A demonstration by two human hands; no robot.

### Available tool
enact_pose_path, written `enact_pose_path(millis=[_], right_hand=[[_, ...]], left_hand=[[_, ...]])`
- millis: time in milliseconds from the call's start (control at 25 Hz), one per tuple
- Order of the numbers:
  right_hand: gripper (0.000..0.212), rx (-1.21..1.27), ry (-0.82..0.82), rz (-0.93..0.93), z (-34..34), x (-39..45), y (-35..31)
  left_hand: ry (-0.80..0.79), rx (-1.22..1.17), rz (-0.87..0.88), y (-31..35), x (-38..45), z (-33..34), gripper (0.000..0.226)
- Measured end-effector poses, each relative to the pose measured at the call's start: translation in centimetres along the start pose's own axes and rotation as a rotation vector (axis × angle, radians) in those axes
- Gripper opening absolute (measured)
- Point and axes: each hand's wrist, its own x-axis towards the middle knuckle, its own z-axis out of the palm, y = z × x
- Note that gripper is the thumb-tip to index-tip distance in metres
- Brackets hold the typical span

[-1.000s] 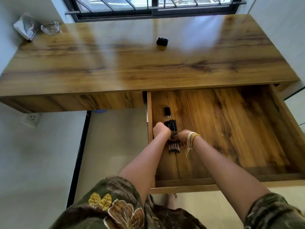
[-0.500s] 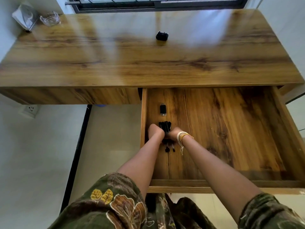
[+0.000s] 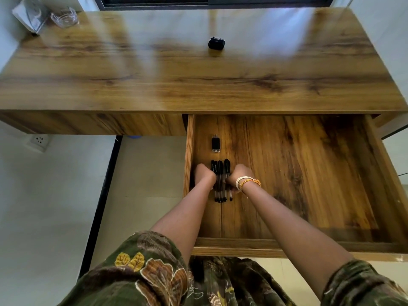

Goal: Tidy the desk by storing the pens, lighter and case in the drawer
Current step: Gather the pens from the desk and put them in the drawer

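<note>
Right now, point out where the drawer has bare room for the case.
The drawer floor is bare from the right hand across to the right wall. It is crowded along the left wall: the lighter, then the pens between both hands, left hand. The case sits on the desk.

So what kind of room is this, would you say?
Probably a home bedroom or study corner: a wooden desk set under a window, its open drawer holding pens, and a wall socket beside it.
</note>
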Motion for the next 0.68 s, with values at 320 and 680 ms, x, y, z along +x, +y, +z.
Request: enact_pose_path(millis=[320,680], right_hand=[[0.021,0.132,0.086,0.081,-1.5,-0.3,0.7],[0.015,0.141,0.123,0.062,0.1,-0.5,-0.4]], left_hand=[[-0.007,0.044,0.034,-0.3,0.4,0.1,0.009],[-0.003,0.044,0.042,-0.8,0.4,0.1,0.016]])
